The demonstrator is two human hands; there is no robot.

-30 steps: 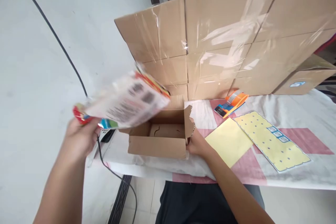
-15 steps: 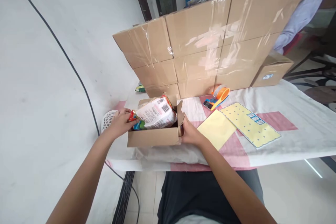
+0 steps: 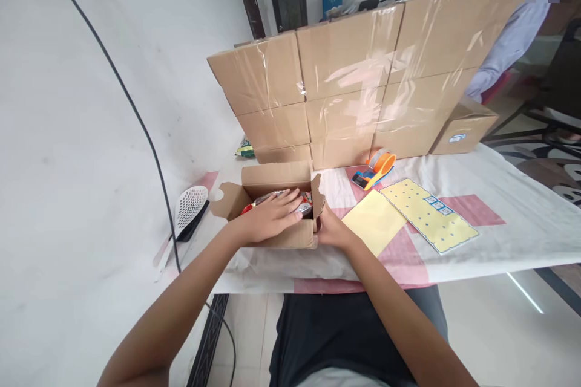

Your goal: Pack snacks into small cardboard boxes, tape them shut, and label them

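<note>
An open cardboard box [image 3: 279, 236] stands near the table's front edge with its flaps spread outward. Inside it lies a shiny, colourful package [image 3: 306, 204], mostly covered by my left hand [image 3: 272, 216]. That hand rests flat on the package, palm down, fingers stretched out. My right hand [image 3: 330, 228] holds the box's right side, its fingers partly hidden behind the flap and wall. Right of the box are a plain yellow sheet [image 3: 374, 222] and a dotted yellow card [image 3: 429, 217].
Stacked cardboard boxes [image 3: 345, 84] in clear wrap form a wall behind. An orange tape dispenser [image 3: 380, 166] sits before them. A white slotted utensil [image 3: 190, 208] lies left, by a hanging cable [image 3: 136, 112]. A smaller box [image 3: 463, 130] stands right; a person's sleeve shows behind.
The package has gone down into the box. My left hand has moved right, from the package's end onto its top, and the box's left flap now shows. My right hand stays at the box's side.
</note>
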